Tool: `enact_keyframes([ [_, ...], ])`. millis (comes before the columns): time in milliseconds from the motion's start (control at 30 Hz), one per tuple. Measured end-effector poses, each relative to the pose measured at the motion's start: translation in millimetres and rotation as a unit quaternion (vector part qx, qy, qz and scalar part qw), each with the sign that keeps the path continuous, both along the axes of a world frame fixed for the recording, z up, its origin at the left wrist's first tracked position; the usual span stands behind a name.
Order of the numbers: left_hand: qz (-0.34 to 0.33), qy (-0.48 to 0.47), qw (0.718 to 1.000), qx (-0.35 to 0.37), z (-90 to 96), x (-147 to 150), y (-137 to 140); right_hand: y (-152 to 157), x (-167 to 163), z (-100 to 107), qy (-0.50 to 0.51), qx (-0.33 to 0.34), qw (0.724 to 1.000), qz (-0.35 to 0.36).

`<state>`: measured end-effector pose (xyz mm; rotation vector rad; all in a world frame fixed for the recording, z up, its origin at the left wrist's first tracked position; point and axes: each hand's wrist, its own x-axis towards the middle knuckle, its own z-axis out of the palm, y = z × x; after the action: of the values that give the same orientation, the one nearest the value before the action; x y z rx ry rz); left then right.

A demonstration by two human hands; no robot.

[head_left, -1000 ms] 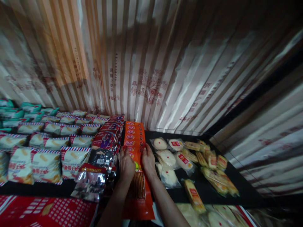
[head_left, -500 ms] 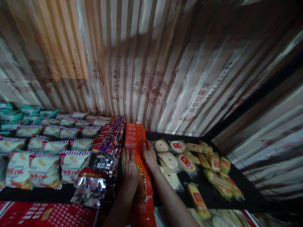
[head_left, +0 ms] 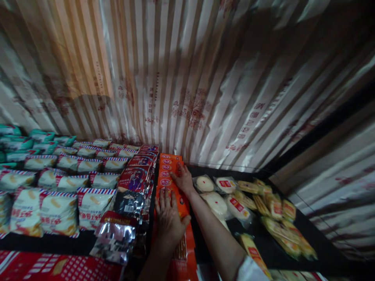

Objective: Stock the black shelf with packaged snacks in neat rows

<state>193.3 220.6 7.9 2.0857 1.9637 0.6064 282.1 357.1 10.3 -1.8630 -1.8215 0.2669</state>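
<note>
Green snack pouches (head_left: 17, 143) lie in rows at the far left, toward the back of a black tabletop (head_left: 38, 244). Just beside and in front of them are many pale snack bags (head_left: 58, 212) with red-and-blue striped ends, the nearest three or so propped up with their printed fronts showing. A red sheet with a white grid pattern (head_left: 61, 267) runs along the lower left edge. Next comes an overlapping row of dark red and silver foil packets (head_left: 134, 177), the nearest one showing its shiny silver side.

To the right of these, touching or nearly so, a long overlapping row of orange snack packets (head_left: 166, 168) stretches from the back of the table toward the person. The left hand (head_left: 169, 220) rests palm down on its nearer part, fingers a little apart and thumb out to the right. Farther back, the right hand (head_left: 183, 179) lies at the row's right edge, fingers pointing forward, thumb spread wide across the packets.

Right of that arm, with its white sleeve (head_left: 252, 269), are round white cakes (head_left: 215, 205) in clear wrappers, then yellow wrapped packs (head_left: 281, 232) in a loose cluster. A pleated, printed curtain (head_left: 181, 78) hangs behind.
</note>
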Motion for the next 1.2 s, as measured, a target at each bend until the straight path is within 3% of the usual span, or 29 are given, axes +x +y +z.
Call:
enact_keyframes([
  [167, -0.008, 0.009, 1.0, -0.018, 5.7, 0, -1, -2, -11, 9, -0.064, -0.112, 0.992, -0.013],
  [500, -0.01, 0.004, 0.999, -0.05, 12.8, -1, -1, -5, -19, 17, -0.1, -0.16, 0.982, -0.011],
  [633, -0.004, -0.005, 1.0, -0.022, 6.1, 0, -1, -5, -30, 21, -0.173, -0.098, 0.98, -0.007],
  [733, -0.01, -0.017, 1.0, -0.003, 0.2, 0, -2, 3, -39, 21, -0.185, -0.057, 0.98, 0.055],
  [833, -0.016, -0.009, 1.0, 0.02, -6.3, -1, -1, 17, -47, 16, -0.175, -0.084, 0.975, 0.106],
  [967, -0.013, 0.018, 0.999, 0.031, -12.9, 0, 1, 29, -50, 13, -0.199, -0.116, 0.966, 0.12],
  [1200, -0.02, 0.029, 0.999, 0.015, -8.5, -1, 0, 32, -50, 17, -0.204, -0.108, 0.964, 0.136],
])
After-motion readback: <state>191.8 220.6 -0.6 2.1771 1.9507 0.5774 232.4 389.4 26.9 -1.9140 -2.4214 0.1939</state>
